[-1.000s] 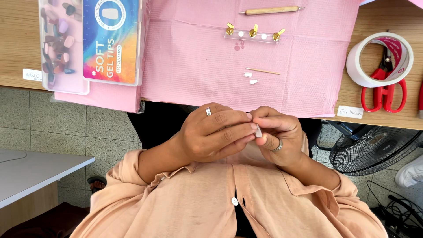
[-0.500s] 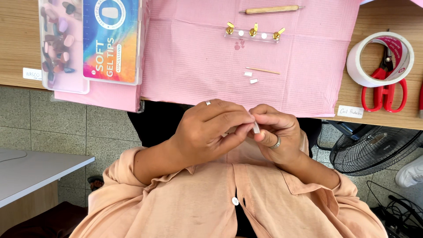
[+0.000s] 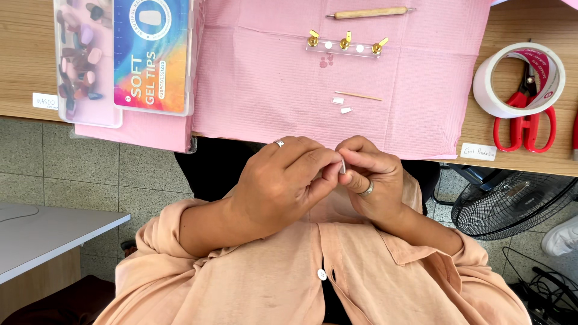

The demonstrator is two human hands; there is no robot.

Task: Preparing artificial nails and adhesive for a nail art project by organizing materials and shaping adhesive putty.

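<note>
Wooden surface (image 3: 24,54) fills the top of the head view, with a pink mat (image 3: 265,90) spread over its middle and hanging a little past the near edge. On the mat lie a clear nail stand (image 3: 343,48) with three gold clips, a wooden stick (image 3: 368,12), a thin pick (image 3: 359,95) and two small white nail tips (image 3: 341,105). At one end sit a clear box of coloured nails (image 3: 78,60) and a bright boxed set of tips (image 3: 152,57); at the other, a tape roll (image 3: 516,78) rests over red scissors (image 3: 524,126).

Below the edge, over the lap, the left hand (image 3: 283,186) and right hand (image 3: 370,180) meet. Both are clenched around a tiny pale nail tip (image 3: 342,167), pinched between the fingertips of each; most of it is hidden.

Judging by this, the step in hand is fine work on that one tip, held close to the body. A next move would call for a steady pinch, since the piece is small and there is only floor (image 3: 90,174) beneath. Open room lies on the mat just ahead of the hands; a fan (image 3: 512,204) stands near the right elbow, and a grey side table (image 3: 42,232) is well apart.
</note>
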